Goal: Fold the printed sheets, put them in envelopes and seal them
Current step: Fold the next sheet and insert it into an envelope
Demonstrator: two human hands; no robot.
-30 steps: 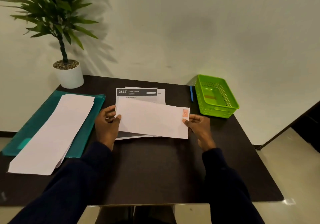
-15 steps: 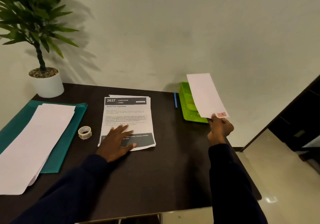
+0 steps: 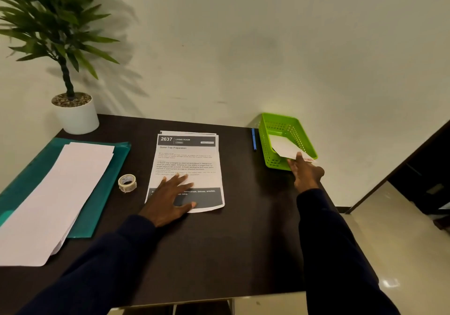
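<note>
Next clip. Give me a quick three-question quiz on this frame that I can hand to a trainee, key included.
1. True or false: the left hand lies flat on the printed sheets.
2. Choose one: the envelope that the right hand touches is A) partly in the green basket, its near end over the rim; B) on the floor; C) in the plant pot.
3. Short answer: what small round thing lies just left of the printed sheets?

Key
1. True.
2. A.
3. The tape roll.
</note>
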